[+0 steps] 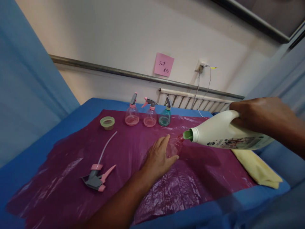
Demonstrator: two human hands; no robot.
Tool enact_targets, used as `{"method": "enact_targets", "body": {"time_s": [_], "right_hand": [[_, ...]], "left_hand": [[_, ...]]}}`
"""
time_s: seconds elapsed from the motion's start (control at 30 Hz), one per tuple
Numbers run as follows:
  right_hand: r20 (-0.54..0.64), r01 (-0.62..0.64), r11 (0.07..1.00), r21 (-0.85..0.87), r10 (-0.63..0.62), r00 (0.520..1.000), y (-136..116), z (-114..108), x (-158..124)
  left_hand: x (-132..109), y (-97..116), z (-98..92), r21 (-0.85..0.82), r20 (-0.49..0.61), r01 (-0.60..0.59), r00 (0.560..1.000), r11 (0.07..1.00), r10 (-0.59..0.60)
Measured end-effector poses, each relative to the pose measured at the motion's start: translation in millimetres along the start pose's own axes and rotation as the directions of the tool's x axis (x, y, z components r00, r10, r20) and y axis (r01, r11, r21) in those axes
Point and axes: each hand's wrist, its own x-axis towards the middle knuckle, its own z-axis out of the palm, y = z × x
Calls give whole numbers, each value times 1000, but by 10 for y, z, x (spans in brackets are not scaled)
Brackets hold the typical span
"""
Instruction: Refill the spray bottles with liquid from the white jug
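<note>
My right hand (252,113) grips the handle of a large cream detergent bottle (221,133), tipped on its side. The green spout at its mouth meets the neck of a clear pink spray bottle (175,145). Around that spray bottle's body my left hand (160,155) is wrapped, hiding part of it. Whether liquid is flowing I cannot tell. A grey and pink spray head (94,178) with a thin tube lies at the left on the purple plastic sheet (71,162).
Behind stand two pink-tinted spray bottles (132,116) (150,118) and a teal spray bottle (165,117). A small pale green cup (107,123) sits left of them. A folded yellow cloth (258,168) lies at the right. Blue curtains hang at both sides; a radiator (186,101) is behind.
</note>
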Motion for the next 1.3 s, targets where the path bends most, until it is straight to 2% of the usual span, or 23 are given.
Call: {"method": "enact_targets", "body": {"time_s": [0.8, 1.1, 1.3], "right_hand": [[-20, 12, 1000, 23, -12, 1000, 14, 5, -11], [-80, 5, 996, 93, 2, 997, 51, 109, 25], [-48, -4, 999, 43, 6, 999, 32, 162, 1]], "left_hand": [[-3, 16, -10, 1, 0, 1, 1000, 1000, -1], [2, 7, -2, 6, -1, 0, 1000, 1000, 0], [0, 12, -2, -7, -10, 5, 1000, 1000, -5]]}}
